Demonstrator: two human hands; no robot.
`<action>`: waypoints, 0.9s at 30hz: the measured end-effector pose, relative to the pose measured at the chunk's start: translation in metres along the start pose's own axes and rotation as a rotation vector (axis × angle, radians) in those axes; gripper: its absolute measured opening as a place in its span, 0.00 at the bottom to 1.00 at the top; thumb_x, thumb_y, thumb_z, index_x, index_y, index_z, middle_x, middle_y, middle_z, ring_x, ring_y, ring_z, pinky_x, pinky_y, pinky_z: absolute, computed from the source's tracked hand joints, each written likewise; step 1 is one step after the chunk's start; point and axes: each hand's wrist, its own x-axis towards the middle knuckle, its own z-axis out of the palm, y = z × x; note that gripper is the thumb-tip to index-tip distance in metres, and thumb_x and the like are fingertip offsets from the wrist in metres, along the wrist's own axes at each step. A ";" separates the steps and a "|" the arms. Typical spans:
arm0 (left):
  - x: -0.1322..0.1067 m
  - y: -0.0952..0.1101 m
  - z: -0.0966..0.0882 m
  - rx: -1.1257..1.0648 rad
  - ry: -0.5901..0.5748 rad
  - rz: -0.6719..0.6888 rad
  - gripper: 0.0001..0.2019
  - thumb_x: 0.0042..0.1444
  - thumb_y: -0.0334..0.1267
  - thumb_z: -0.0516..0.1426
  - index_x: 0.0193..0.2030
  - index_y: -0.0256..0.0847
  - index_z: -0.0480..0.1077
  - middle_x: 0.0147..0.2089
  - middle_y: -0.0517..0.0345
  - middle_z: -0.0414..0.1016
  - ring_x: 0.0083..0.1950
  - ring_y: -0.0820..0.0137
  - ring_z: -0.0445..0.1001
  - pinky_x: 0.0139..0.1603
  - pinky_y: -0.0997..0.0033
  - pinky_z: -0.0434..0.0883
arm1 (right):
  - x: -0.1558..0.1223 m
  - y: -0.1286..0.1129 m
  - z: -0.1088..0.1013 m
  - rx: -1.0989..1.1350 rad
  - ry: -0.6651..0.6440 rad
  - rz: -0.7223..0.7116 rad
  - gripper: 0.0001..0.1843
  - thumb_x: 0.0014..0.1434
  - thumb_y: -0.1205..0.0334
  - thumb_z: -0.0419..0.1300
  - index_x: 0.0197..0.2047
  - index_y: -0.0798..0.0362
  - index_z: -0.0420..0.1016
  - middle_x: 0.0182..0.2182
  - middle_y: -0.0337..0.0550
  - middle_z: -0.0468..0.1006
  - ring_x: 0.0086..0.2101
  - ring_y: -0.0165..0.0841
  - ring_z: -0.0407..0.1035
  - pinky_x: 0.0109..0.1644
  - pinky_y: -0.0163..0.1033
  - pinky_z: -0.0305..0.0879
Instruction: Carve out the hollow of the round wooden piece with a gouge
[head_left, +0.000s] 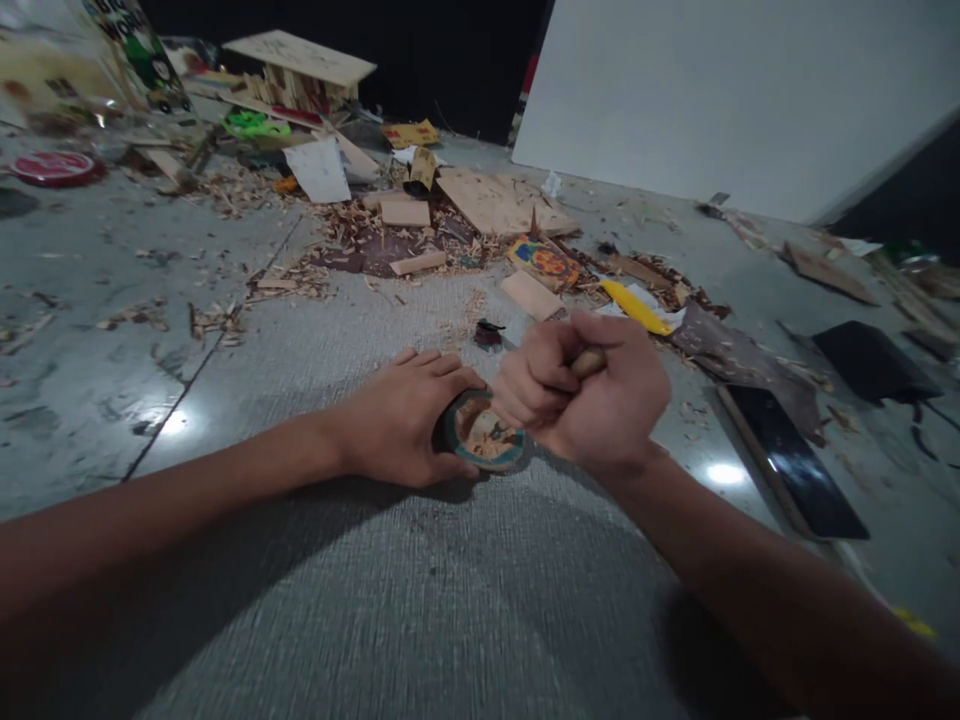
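My left hand (409, 415) wraps its fingers and thumb round the side of a small round wooden bowl (511, 455) with a teal rim, holding it on the grey textured floor. Pale wood shavings (487, 438) lie in the hollow. My right hand (592, 390) is a fist just above the bowl's right side, closed on a tool with a wooden handle (589, 362). Only the rounded handle end shows; the working end is hidden behind my fingers, so I cannot tell whether it touches the wood. A small dark object (489, 333) lies beyond the bowl.
Shavings, wood offcuts (531, 295) and a plywood board (502, 205) litter the floor ahead. A yellow tool (636, 306) lies beyond my right hand. To the right are a phone (795, 460) and a black corded device (874, 362). A red lid (56, 168) sits far left.
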 end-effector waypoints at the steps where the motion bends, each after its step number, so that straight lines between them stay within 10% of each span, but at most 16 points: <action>1: 0.000 0.000 0.000 0.002 0.000 -0.002 0.31 0.49 0.58 0.63 0.53 0.40 0.67 0.50 0.46 0.74 0.53 0.50 0.73 0.54 0.47 0.67 | -0.001 0.002 -0.001 0.011 -0.007 -0.016 0.26 0.61 0.49 0.54 0.17 0.50 0.49 0.13 0.31 0.45 0.15 0.25 0.39 0.19 0.35 0.43; 27: 0.000 0.001 -0.001 -0.029 0.005 -0.045 0.28 0.48 0.58 0.63 0.48 0.41 0.68 0.49 0.45 0.75 0.52 0.48 0.73 0.54 0.42 0.68 | -0.001 0.009 0.012 -0.064 -0.015 -0.014 0.27 0.60 0.50 0.54 0.14 0.49 0.50 0.12 0.31 0.45 0.15 0.25 0.40 0.19 0.36 0.41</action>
